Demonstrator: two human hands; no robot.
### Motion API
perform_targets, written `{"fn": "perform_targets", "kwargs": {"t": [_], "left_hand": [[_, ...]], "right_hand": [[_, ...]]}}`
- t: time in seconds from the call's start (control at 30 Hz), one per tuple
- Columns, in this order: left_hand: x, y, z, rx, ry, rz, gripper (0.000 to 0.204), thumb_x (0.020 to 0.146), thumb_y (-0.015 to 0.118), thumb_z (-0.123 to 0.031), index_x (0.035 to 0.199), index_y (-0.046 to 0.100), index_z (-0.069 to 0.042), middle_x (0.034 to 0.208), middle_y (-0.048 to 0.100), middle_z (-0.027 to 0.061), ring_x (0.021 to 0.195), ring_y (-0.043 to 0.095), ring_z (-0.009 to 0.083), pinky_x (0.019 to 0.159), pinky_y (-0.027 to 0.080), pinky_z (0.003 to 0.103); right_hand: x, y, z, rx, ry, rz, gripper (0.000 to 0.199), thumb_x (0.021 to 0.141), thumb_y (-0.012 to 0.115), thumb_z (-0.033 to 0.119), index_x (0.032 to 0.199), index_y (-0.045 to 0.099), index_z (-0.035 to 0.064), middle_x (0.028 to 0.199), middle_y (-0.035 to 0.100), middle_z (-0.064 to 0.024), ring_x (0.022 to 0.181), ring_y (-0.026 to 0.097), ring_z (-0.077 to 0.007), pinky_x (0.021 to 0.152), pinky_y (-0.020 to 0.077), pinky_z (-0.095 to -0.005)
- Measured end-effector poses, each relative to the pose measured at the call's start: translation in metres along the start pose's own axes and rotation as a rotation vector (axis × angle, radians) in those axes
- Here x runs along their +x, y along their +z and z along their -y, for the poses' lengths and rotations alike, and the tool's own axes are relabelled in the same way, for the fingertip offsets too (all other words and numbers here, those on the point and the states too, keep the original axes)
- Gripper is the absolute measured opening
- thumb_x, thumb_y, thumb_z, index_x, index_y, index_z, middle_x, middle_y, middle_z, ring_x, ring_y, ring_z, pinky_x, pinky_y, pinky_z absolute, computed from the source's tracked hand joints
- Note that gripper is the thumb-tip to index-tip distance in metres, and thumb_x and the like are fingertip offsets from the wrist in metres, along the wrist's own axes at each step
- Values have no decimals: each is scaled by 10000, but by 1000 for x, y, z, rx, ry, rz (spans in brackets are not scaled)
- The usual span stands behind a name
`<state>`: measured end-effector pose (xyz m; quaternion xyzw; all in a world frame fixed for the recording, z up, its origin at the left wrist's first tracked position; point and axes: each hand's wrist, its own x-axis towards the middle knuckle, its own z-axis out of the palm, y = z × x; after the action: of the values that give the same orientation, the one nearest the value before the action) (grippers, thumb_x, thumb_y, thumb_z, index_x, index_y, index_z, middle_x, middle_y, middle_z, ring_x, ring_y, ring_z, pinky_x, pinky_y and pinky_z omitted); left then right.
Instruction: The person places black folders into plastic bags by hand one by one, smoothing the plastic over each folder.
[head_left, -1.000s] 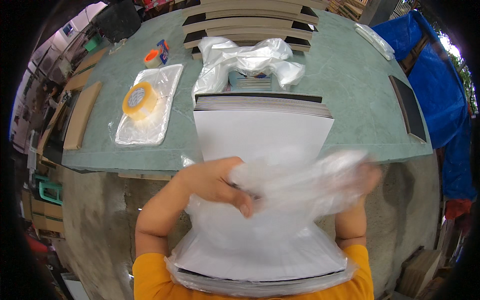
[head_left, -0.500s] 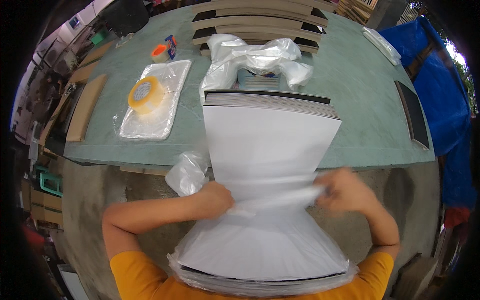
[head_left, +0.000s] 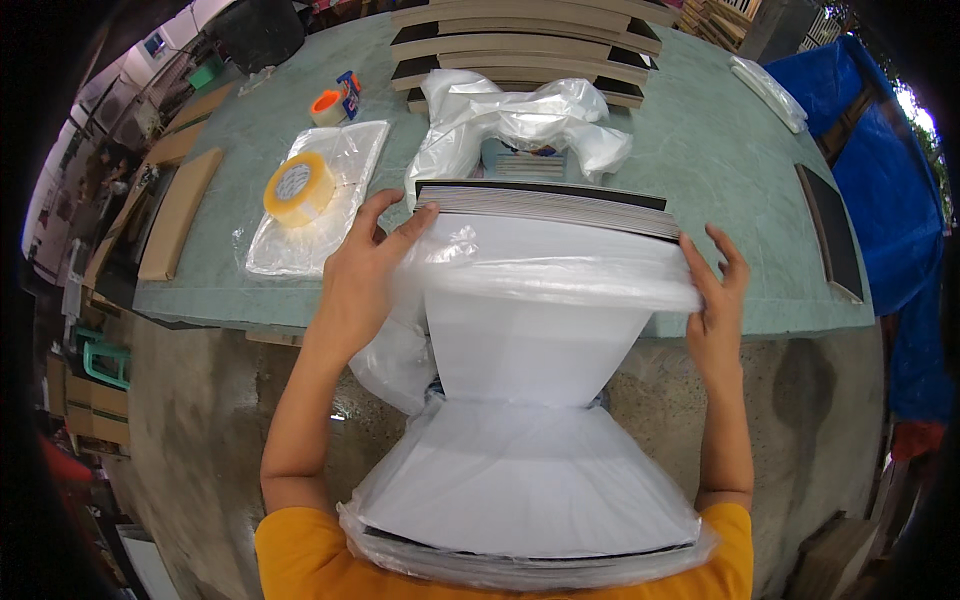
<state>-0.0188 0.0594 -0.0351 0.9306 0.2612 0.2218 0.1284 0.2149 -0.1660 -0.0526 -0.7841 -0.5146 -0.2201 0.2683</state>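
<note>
A thick stack of flat white panels (head_left: 535,345) with a black outer layer at its far end spans from the table's front edge back toward my body. Clear plastic film (head_left: 575,275) lies bunched across the panels' far part. My left hand (head_left: 365,265) has its thumb and fingers curled around the film at the far left corner. At the far right corner, my right hand (head_left: 718,295) pinches the film's other side, with some fingers raised. Clear plastic (head_left: 540,575) also wraps the near end against my body. More loose plastic (head_left: 395,360) hangs beside the stack's left side.
On the green table (head_left: 720,220) lie a yellow tape roll (head_left: 300,190) over flat plastic bags (head_left: 310,245), an orange-cored tape roll (head_left: 327,108), and crumpled white plastic (head_left: 455,130). Several brown-and-black boards (head_left: 520,45) are stacked at the back. A blue tarp (head_left: 880,200) hangs at right.
Both hands have moved away from me, from the stack's middle to its far corners. The film between them has been drawn up along the panels and spread wider.
</note>
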Motion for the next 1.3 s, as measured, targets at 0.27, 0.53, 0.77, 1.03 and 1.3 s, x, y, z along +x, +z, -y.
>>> {"fn": "perform_targets", "kwargs": {"t": [0.27, 0.53, 0.77, 1.03, 1.3], "left_hand": [[-23, -6, 54, -1067, 45, 257, 338, 598, 647, 36, 932, 592, 26, 749, 577, 87, 553, 512, 114, 509, 411, 219], [-147, 145, 125, -1547, -818, 1157, 433, 648, 686, -132, 1016, 510, 12, 682, 537, 57, 462, 487, 120, 403, 353, 216], [-154, 167, 118, -389, -503, 982, 253, 688, 668, -150, 897, 593, -28, 841, 616, 84, 654, 587, 204, 598, 452, 301], [-81, 38, -30, -1245, 423, 1102, 288, 728, 576, -149, 971, 564, 4, 905, 619, 132, 796, 595, 304, 717, 461, 333], [-122, 173, 10, -633, -20, 799, 264, 745, 612, -234, 865, 583, -1, 737, 595, 195, 698, 596, 330, 611, 454, 374]], "right_hand": [[-37, -27, -44, 1456, 528, 493, 339, 609, 640, -12, 940, 589, -58, 795, 622, -100, 685, 585, -121, 600, 458, -204], [-259, 145, -92, 1703, 1317, 941, 222, 614, 612, -8, 820, 540, 37, 684, 585, -22, 573, 532, -83, 483, 402, -197], [-253, 133, -98, 67, 146, 1139, 96, 702, 546, 84, 756, 563, 6, 704, 582, -83, 638, 569, -176, 550, 440, -333], [-83, 7, 48, 1654, -496, 1535, 681, 841, 422, 453, 1280, 278, -47, 1340, 241, -230, 1262, 194, -348, 1025, 119, -452], [-173, 122, 18, 703, 17, 1577, 778, 820, 308, 593, 1283, 270, -32, 1321, 263, -238, 1245, 239, -326, 1022, 190, -365]]}}
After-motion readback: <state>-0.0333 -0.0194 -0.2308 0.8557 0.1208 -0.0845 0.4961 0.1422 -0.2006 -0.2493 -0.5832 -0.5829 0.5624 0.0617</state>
